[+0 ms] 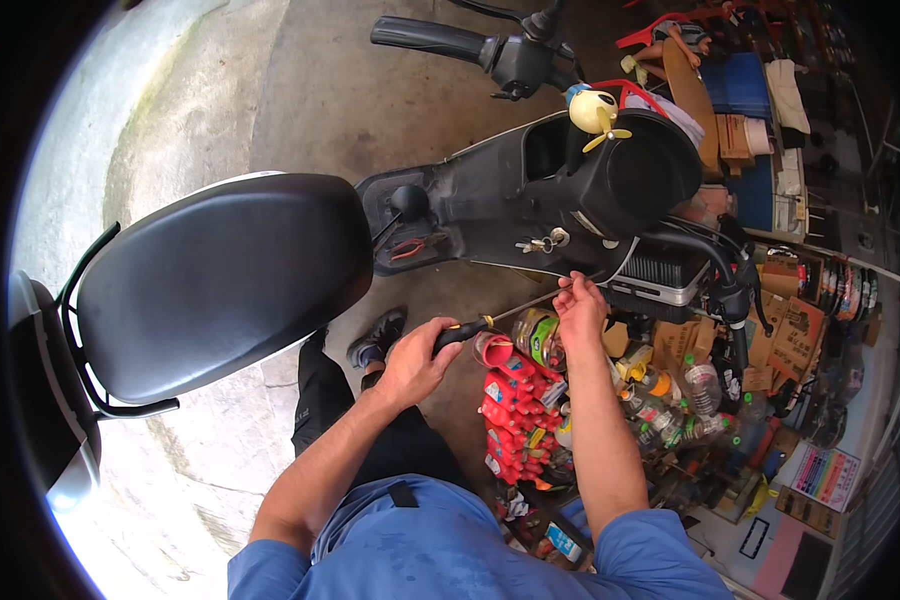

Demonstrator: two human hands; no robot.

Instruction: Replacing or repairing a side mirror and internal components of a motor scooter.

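A screwdriver (462, 333) with a black and yellow handle is gripped at its handle by my left hand (417, 362). Its long metal shaft runs up to the right, where the fingers of my right hand (582, 315) close around it near the tip. That tip meets the side edge of the scooter's black front panel (470, 205); the exact contact spot is hidden by my fingers. Keys (540, 243) hang at the ignition just above. Red-handled pliers (408, 248) lie on the footboard between the panel and the black seat (225, 285).
Red bottles (518, 420) are heaped beside my legs, with clear plastic bottles (702, 385) and cardboard boxes (795, 335) farther right. A handlebar grip (430, 38) juts out at the top. A yellow propeller toy (595, 112) sits on the scooter's front.
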